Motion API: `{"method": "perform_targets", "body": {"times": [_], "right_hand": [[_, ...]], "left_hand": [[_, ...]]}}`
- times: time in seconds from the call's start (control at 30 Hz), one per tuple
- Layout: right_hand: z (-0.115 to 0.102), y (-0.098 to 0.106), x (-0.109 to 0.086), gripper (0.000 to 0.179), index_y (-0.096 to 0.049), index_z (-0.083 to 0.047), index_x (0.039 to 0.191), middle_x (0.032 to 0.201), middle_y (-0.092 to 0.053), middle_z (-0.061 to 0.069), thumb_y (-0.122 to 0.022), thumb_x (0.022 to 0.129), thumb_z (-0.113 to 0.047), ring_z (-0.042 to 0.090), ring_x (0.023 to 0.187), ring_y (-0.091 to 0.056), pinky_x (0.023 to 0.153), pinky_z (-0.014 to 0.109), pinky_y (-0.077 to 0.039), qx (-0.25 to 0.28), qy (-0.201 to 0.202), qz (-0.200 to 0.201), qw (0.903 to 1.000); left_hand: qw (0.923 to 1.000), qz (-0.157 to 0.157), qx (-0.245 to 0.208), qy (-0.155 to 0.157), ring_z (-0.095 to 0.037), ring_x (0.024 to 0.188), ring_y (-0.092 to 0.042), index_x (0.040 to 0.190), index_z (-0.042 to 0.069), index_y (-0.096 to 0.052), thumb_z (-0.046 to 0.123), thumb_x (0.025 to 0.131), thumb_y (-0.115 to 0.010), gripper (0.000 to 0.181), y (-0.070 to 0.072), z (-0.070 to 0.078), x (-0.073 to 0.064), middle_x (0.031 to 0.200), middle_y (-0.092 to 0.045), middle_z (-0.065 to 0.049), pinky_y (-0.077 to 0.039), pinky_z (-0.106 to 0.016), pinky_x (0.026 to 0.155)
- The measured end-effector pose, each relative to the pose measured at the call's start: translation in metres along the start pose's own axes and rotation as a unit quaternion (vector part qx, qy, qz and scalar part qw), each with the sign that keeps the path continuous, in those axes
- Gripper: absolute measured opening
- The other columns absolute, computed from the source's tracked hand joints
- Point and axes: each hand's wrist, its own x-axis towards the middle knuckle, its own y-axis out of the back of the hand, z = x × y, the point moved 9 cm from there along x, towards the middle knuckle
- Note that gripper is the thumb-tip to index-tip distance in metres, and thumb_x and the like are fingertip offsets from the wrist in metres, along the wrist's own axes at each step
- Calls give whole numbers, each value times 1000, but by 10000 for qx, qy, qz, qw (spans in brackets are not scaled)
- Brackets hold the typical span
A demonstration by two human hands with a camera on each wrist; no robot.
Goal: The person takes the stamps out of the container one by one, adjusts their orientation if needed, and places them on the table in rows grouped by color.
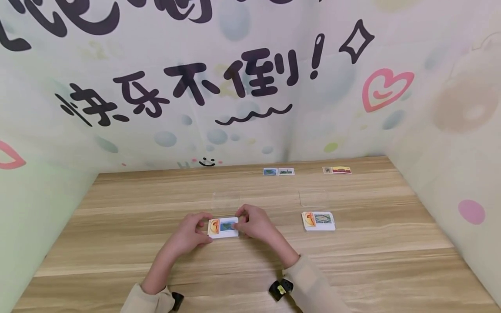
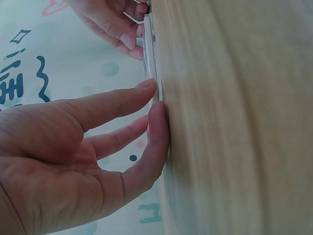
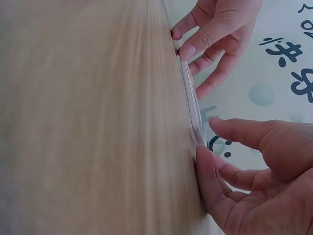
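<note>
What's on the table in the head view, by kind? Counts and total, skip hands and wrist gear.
White card stacks: 2
Pictures on the stack tops: 4
Small pictures at the back: 4
Faint clear rectangles: 2
Total: 12

White stack (image 1: 225, 235), 2 pictures (image 1: 214, 226) atop

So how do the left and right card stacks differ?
The left card stack bears a blue stamp; the right card stack, a grey-green one. The left hand and right hand touch the left card stack; neither touches the right card stack. Both show an orange stamp.
</note>
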Motion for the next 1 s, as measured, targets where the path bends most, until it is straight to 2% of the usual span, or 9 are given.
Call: {"method": "perform_targets", "body": {"times": [0.4,0.73,1.0], "right_hand": [[2,0,2,23,-66,3,110,70,-54,3,-78,91,1,10,51,-48,50,20,-44,-129,25,109,9999],[7,4,5,18,-67,5,106,75,-57,4,-77,91,5,12,53,-53,52,25,-54,238,-108,167,9995],[11,6,5,15,-67,6,103,74,-54,3,-76,91,4,11,53,-53,52,25,-55,383,-198,216,9988]], "left_hand": [[9999,-5,-145,-26,-23,83,-52,132,-5,-65,-6,82,-83,53,-1,1,-1,108,-50,-17,-49,-32,68],[9996,-44,-265,-93,-20,73,-55,132,-8,-63,-10,82,-82,54,-2,1,-1,105,-48,-17,-50,-26,60],[9999,7,-150,0,-22,81,-54,132,-6,-64,-8,81,-83,54,-1,1,-1,108,-50,-18,-50,-30,66]]}}
